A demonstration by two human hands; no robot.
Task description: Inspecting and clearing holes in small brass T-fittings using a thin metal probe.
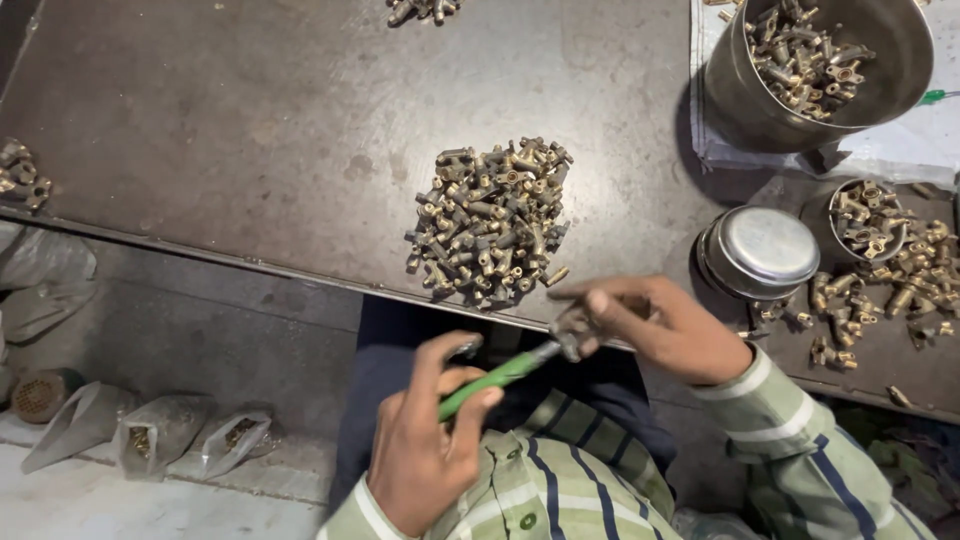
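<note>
Closest in, striped green-and-white shirt sleeves [560, 490], cuffs at both wrists. Left hand [425, 450] curled tight around a green-handled tool [495, 378], thumb pressed along the handle, shaft angled up and to the right. Right hand [665, 325] clamped on a small brass fitting [572, 330], fingertips pinching it from above, tool tip meeting the fitting right there between the two hands. Both hands just off the near edge of the dark metal table [250, 130], over dark trousers [400, 340].

Just beyond the hands, a loose heap of brass fittings [490, 222] sitting on the table near its edge. Off to the right, an upturned steel bowl [765, 250] close by the right hand. Past that, a small steel cup [868, 220] filled with fittings, and more scattered fittings [900, 285] spread around it. Far right corner, a large steel pot [800, 70] loaded with fittings, standing on a white cloth [900, 150].

At the left edge of the table, a few more fittings [20, 175]. Another small cluster [425, 10] at the top edge, partly cut off. Down on the floor to the left, clear plastic bags [190, 435] with brass pieces inside, lying side by side.
</note>
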